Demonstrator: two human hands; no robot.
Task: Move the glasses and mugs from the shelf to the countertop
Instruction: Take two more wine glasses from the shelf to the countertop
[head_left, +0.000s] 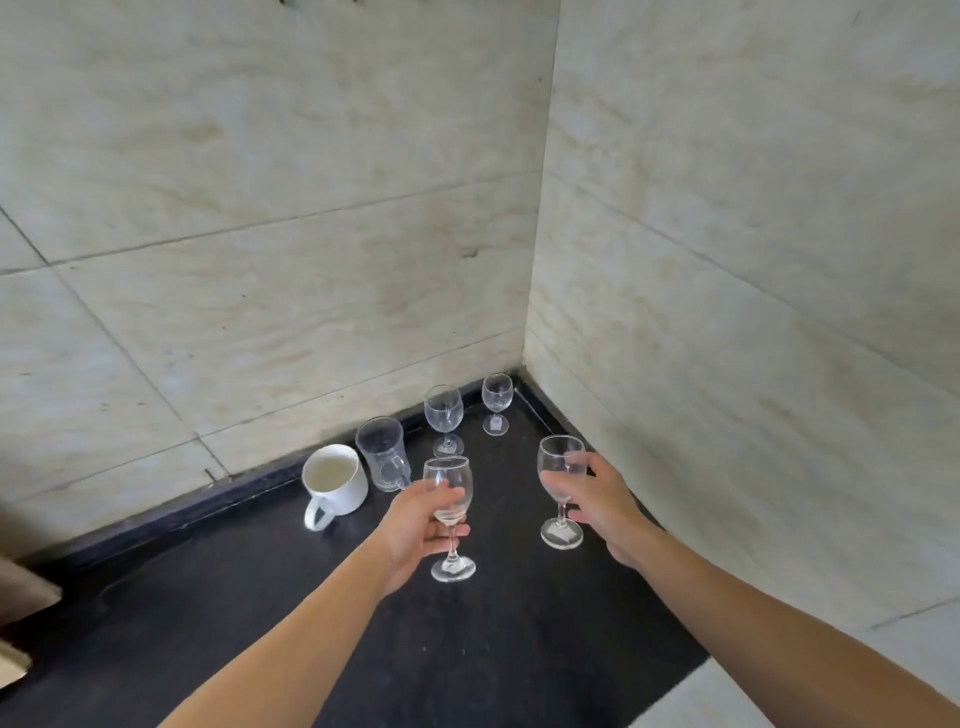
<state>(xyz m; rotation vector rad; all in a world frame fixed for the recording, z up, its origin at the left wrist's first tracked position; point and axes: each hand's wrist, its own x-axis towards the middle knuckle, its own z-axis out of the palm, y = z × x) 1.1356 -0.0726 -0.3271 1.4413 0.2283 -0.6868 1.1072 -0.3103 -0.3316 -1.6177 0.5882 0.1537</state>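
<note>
Nearest, left forearm (291, 639) and right forearm (779, 623), stretched forward over the dark countertop (519, 649). Left hand (415, 525) curled round the bowl of an upright wine glass (449, 473). Right hand (597, 499) gripping a second wine glass (558, 452) likewise. Behind, standing: white mug (332, 480), glass mug (382, 457), two far wine glasses (443, 410).

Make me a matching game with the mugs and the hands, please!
Things:
1 white mug
2 clear mug
3 left hand
4 right hand

States:
a grips the front right glass
b stands farthest left
c grips the front left glass
d stands just right of the white mug

Pairs: 1-b, 2-d, 3-c, 4-a
</note>
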